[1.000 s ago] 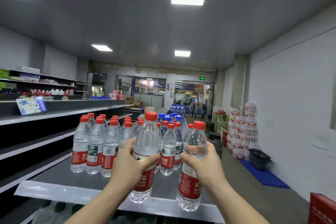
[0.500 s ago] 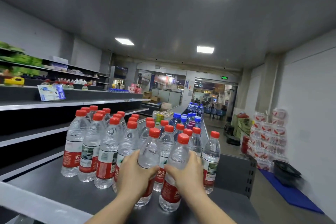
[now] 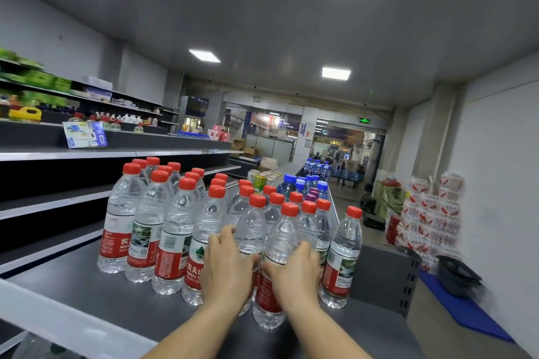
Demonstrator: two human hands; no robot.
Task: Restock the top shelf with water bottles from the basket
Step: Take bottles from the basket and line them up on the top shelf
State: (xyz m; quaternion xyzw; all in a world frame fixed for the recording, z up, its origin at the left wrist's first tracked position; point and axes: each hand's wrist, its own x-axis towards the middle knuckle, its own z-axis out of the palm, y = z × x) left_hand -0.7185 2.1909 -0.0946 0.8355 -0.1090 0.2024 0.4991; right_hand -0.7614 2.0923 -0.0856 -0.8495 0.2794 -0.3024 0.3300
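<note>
Up on the top shelf [image 3: 96, 300], I've got both hands wrapped around red-capped water bottles standing at the front of the pack: left hand [image 3: 226, 267] gripping one bottle [image 3: 250, 230], right hand [image 3: 294, 271] gripping the one next to it [image 3: 280, 245], thumbs nearly touching. Both bottles look upright with their bases on the shelf, so I'd say this is the set-down part of the restock, snugging the pair in against the rows. Next move, I reckon, is letting go cleanly without tipping the neighbours, then heading back down for more; the basket isn't in view, so I can't tell how many are left. Count-wise, I make it roughly two dozen red caps on this shelf, though the back ones overlap too much to be sure, plus one loner [image 3: 342, 256] standing just right of my right hand. Further along are a cluster of blue-capped bottles [image 3: 291, 186] and some green-labelled cans [image 3: 259, 181].
</note>
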